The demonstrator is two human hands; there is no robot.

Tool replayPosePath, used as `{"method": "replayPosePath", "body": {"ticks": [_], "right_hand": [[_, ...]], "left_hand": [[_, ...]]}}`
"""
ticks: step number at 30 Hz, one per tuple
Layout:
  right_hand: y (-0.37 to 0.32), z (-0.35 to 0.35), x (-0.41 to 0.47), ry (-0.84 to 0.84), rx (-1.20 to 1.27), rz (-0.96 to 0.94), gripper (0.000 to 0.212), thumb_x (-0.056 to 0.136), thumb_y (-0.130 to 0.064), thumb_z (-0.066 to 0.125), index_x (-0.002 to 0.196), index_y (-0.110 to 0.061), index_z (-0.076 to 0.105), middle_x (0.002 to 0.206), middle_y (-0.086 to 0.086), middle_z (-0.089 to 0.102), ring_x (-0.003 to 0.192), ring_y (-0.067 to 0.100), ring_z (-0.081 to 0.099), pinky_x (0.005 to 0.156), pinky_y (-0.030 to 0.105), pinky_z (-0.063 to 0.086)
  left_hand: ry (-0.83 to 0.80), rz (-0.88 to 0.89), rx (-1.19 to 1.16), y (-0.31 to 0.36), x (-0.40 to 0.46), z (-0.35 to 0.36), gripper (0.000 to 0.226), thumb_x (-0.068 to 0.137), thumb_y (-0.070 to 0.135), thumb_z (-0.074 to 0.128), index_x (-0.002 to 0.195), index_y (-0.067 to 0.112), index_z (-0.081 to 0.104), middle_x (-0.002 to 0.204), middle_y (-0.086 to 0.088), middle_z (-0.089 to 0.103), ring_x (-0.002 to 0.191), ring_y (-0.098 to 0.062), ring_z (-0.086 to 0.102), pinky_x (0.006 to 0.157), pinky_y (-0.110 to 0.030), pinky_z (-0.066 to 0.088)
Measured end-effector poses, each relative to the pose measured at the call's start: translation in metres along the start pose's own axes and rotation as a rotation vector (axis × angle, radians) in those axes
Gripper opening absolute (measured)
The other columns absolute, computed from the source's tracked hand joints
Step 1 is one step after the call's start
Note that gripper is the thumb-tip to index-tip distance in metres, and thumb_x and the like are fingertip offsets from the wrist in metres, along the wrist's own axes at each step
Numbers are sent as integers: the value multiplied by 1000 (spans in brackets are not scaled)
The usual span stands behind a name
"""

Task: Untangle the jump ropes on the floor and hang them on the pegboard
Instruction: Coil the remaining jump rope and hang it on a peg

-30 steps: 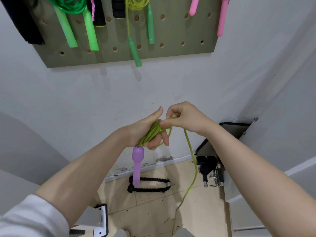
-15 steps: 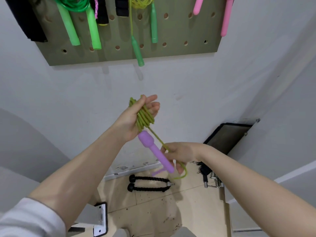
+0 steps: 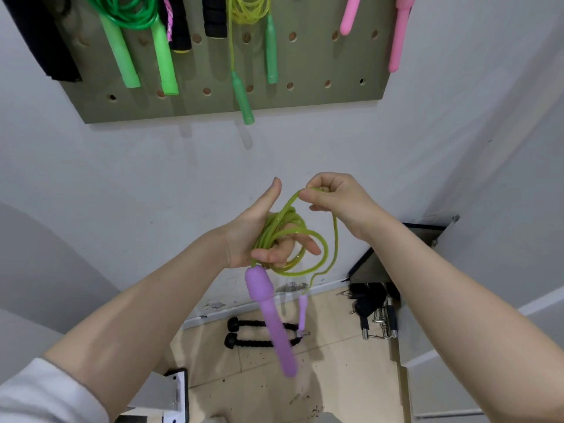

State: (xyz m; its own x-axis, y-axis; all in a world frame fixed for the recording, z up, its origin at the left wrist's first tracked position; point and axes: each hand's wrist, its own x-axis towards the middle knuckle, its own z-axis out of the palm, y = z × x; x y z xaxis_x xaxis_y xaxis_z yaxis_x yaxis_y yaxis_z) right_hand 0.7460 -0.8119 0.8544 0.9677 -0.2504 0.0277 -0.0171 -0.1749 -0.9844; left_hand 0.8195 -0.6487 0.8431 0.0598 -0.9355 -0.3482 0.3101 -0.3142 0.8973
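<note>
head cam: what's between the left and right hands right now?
In the head view, only a short run of the yellow-green rope spans the gap, rising from the coil in the left hand to the right hand's pinch. Behind it is bare white wall.

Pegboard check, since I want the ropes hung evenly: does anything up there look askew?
Yes. On the pegboard, the yellow-green rope's two teal handles hang unevenly: one handle drops on a long cord past the board's lower edge, the other sits much higher. The bright green pair hangs about level.
</note>
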Motion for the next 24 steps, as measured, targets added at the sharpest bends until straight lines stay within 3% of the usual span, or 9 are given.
{"method": "replayPosePath", "body": {"ticks": [2,4,7,10,12,15,19,22,24], "right_hand": [[7,6,-2,-35,41,27,23,90,-16,59,68,-12,55,54,-8,49,50,3,45,56,16,42],[14,14,-5,-98,-3,55,23,94,-16,52,73,-8,56,56,0,44,48,7,40,49,18,36],[36,25,-13,-244,-253,163,26,99,-17,42,78,-10,56,56,4,47,42,10,45,46,22,40],[60,34,-29,-516,-423,315,15,99,-20,39,90,-16,51,62,4,57,48,16,53,50,26,43],[66,39,-38,-704,-530,352,14,97,-19,42,110,-15,46,65,2,57,49,15,52,59,29,46],[58,44,-42,-848,-728,254,35,92,-19,51,126,-19,43,62,-3,55,48,14,48,64,25,45],[24,41,-42,-863,-657,165,27,89,-17,60,116,-15,58,53,-8,54,44,6,47,55,19,45],[-3,23,-35,-568,-480,46,6,87,-15,64,89,-15,70,50,-9,46,44,2,40,46,17,39],[-12,5,-25,-307,-347,-31,13,86,-12,64,74,-17,68,48,-10,43,43,2,38,43,17,35]], "left_hand": [[-159,154,-66,4,-3,2,89,74,77,41,97,-4,69,31,4,41,34,-12,20,48,-18,38],[-117,282,-83,4,-6,1,75,68,67,64,100,-1,69,32,7,40,39,-13,27,51,-17,38],[143,451,-150,6,-6,-2,63,60,57,76,102,10,71,36,7,41,45,-10,44,56,-18,42],[492,591,-387,15,1,-10,36,81,38,58,108,14,60,50,9,57,36,-2,37,55,-13,42],[736,559,-410,16,5,-23,16,93,28,52,105,19,57,71,10,69,41,-2,41,50,-12,38],[975,382,-147,0,10,-43,28,93,19,55,121,14,50,86,6,70,50,-1,54,56,-11,43],[927,148,353,-29,8,-52,22,90,13,59,108,0,60,62,9,70,54,2,61,64,-6,47],[730,-36,568,-40,-3,-46,31,91,30,59,69,9,62,59,-5,66,53,-15,54,55,-18,44],[498,-127,546,-44,-9,-36,58,92,55,39,71,7,64,45,-2,57,47,-17,45,60,-29,40]]}}
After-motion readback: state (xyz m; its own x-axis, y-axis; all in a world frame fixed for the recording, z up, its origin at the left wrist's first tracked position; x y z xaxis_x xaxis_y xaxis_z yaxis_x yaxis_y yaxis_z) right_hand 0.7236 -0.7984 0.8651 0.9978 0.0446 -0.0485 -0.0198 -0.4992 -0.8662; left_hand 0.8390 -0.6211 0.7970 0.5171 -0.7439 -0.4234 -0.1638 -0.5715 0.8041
